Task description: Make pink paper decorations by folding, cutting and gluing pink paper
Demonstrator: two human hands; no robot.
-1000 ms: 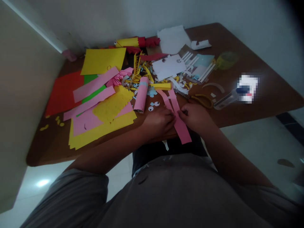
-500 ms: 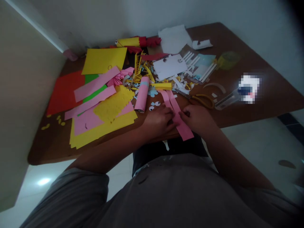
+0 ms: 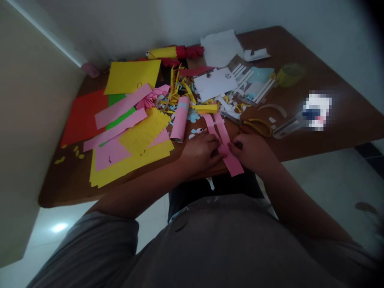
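A pink paper strip (image 3: 234, 165) lies at the table's front edge, slit lengthwise into two bands that reach away from me. My left hand (image 3: 201, 151) has its fingers bent onto the strip's left side. At the right edge, my right hand (image 3: 251, 153) pinches the same strip between thumb and fingers. Fingertips of both hands are partly hidden. Paper googly eyes (image 3: 199, 131) lie just beyond my left hand, near a pink paper-covered tube (image 3: 180, 122). Scissors with yellow handles (image 3: 258, 126) rest beyond my right hand.
Yellow sheets (image 3: 132, 172), a red sheet (image 3: 85, 118) and pink strips spread over the left side. Colourful paper scraps (image 3: 180, 90) heap up mid-table. White card (image 3: 216, 84), a tape roll (image 3: 290, 75) and a pixelated item (image 3: 317, 111) are farther right. A yellow-and-red paper-covered tube (image 3: 163, 53) lies at the back.
The view has shifted slightly. The gap between the strip's two bands looks a little wider, and my right hand sits slightly farther right. My left hand stays on the strip.
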